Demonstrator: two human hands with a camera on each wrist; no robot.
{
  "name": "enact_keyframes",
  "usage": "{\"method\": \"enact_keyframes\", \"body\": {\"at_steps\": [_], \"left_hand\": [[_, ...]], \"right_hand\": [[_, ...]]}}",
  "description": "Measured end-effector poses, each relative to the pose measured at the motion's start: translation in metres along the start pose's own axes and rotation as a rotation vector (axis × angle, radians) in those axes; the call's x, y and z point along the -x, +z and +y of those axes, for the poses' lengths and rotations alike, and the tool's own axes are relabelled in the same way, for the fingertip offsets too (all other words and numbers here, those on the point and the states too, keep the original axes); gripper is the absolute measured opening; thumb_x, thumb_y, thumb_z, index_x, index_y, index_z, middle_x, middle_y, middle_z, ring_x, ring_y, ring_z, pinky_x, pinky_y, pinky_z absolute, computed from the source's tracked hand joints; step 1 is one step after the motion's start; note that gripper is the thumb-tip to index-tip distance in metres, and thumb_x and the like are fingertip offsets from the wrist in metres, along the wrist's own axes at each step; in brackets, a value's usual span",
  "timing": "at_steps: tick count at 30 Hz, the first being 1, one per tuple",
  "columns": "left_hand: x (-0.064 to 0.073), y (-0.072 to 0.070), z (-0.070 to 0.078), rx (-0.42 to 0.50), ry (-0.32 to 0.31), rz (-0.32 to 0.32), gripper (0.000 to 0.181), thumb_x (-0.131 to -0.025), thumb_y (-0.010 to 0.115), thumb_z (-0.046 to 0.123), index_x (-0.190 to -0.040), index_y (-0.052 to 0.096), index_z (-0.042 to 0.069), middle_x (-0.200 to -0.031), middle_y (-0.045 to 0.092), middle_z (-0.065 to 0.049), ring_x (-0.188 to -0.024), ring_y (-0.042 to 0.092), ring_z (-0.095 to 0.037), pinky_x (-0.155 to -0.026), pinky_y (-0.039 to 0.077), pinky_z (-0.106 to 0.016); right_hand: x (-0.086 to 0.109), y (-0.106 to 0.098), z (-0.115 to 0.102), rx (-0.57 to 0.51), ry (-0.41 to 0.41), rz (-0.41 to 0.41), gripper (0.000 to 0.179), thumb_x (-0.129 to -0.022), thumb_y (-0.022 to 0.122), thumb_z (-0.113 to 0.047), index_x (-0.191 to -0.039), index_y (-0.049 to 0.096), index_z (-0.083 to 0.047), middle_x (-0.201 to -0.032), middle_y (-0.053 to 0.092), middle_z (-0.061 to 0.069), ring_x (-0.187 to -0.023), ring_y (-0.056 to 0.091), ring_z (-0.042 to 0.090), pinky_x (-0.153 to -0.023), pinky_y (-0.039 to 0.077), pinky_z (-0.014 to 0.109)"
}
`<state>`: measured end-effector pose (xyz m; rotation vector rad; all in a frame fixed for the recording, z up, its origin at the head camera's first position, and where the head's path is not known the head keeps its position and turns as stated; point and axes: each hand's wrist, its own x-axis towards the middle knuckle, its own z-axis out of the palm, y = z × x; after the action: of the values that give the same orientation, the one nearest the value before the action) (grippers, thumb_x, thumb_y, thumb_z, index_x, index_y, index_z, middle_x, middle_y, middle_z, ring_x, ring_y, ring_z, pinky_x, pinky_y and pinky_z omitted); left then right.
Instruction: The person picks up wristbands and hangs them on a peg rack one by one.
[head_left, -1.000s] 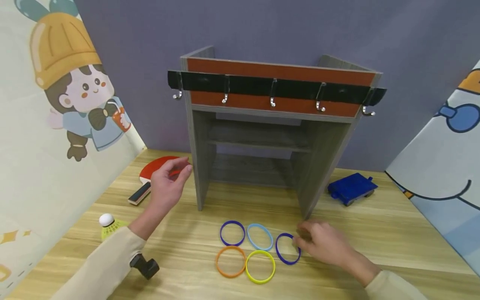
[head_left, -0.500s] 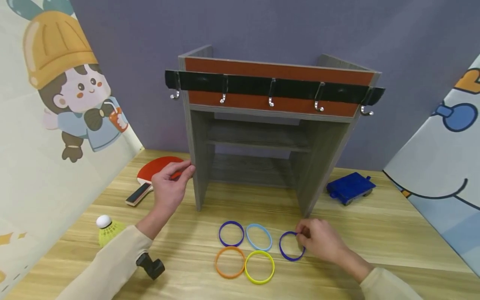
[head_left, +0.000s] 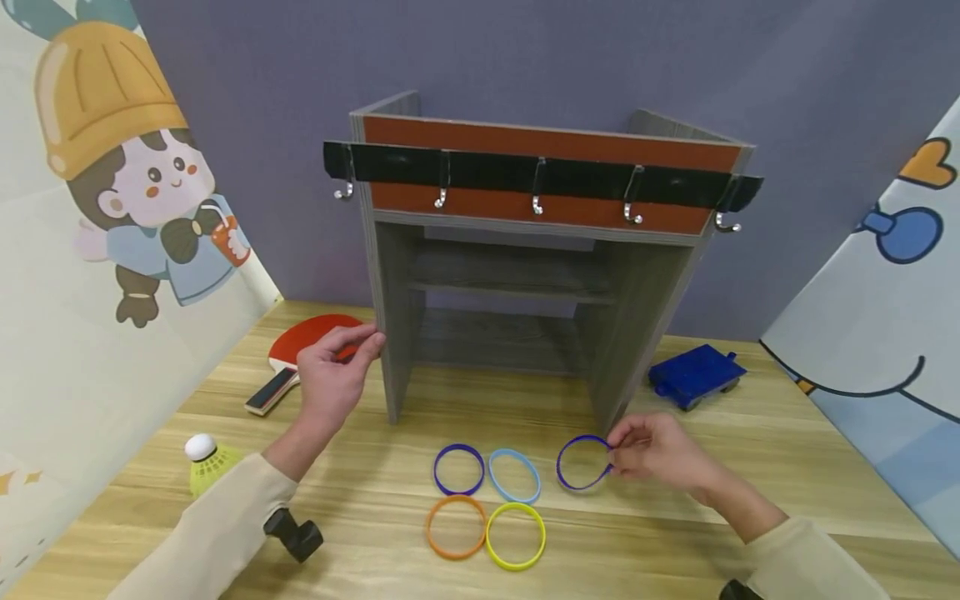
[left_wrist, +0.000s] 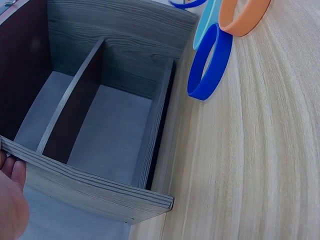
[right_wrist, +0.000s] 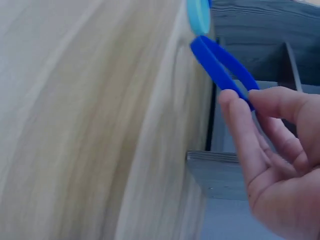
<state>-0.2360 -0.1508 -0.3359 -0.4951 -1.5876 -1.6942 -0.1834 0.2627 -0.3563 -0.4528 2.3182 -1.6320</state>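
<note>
My right hand (head_left: 667, 454) pinches a dark blue silicone wristband (right_wrist: 215, 62) between thumb and fingertips. The band is tilted up, near the foot of the rack's right panel. My left hand (head_left: 333, 375) holds the front edge of the left side panel of a grey wooden rack (head_left: 395, 333); its fingertips are partly hidden in the left wrist view. On the table before the rack lie another dark blue wristband (head_left: 436, 481), a light blue one (head_left: 537, 483), an orange one (head_left: 430, 537) and a yellow one (head_left: 543, 537).
A black bar (head_left: 487, 172) with several metal hooks runs across the rack's front top. Left stand a red table tennis bat (head_left: 303, 339) and a yellow shuttlecock (head_left: 212, 468). A blue toy cart (head_left: 693, 375) sits right of the rack.
My right hand has taken hold of the right dark blue wristband and lifted it off the table, slightly away from the others. My left hand has moved in against the rack's left panel.
</note>
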Motion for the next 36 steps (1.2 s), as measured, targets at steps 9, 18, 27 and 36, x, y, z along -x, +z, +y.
{"method": "enact_keyframes", "body": {"at_steps": [9, 18, 27, 36], "left_hand": [[0.000, -0.001, 0.000, -0.040, -0.029, 0.003, 0.014, -0.077, 0.073, -0.012, -0.090, 0.070, -0.013, -0.080, 0.067, -0.019, -0.067, 0.068, -0.009, -0.062, 0.057, -0.021], [0.000, 0.001, 0.011, -0.049, -0.051, -0.010, 0.013, -0.077, 0.070, -0.014, -0.089, 0.068, -0.016, -0.080, 0.066, -0.024, -0.066, 0.067, -0.008, -0.061, 0.056, -0.019], [0.002, 0.006, 0.027, -0.085, -0.049, -0.027, 0.013, -0.077, 0.070, -0.015, -0.089, 0.066, -0.019, -0.080, 0.065, -0.027, -0.065, 0.067, -0.009, -0.061, 0.056, -0.019], [0.002, 0.000, 0.003, -0.080, -0.050, 0.005, 0.014, -0.076, 0.073, -0.012, -0.089, 0.070, -0.012, -0.080, 0.067, -0.023, -0.066, 0.067, -0.007, -0.062, 0.056, -0.019]], "right_hand": [[-0.009, 0.007, -0.028, -0.235, -0.084, 0.178, 0.007, -0.082, 0.067, 0.008, -0.086, 0.061, 0.006, -0.085, 0.067, 0.016, -0.082, 0.068, 0.031, -0.076, 0.056, 0.041], [-0.026, 0.025, -0.071, -0.448, -0.128, 0.188, 0.008, -0.085, 0.066, 0.007, -0.082, 0.063, -0.001, -0.086, 0.064, 0.015, -0.087, 0.068, 0.028, -0.080, 0.055, 0.035], [-0.048, 0.042, -0.104, -0.551, -0.190, 0.173, 0.014, -0.084, 0.064, 0.010, -0.080, 0.064, -0.002, -0.084, 0.064, 0.014, -0.086, 0.068, 0.028, -0.080, 0.056, 0.033], [-0.064, 0.056, -0.138, -0.654, -0.257, 0.161, 0.016, -0.085, 0.061, 0.014, -0.080, 0.062, -0.001, -0.083, 0.062, 0.015, -0.087, 0.068, 0.029, -0.082, 0.054, 0.034]]}}
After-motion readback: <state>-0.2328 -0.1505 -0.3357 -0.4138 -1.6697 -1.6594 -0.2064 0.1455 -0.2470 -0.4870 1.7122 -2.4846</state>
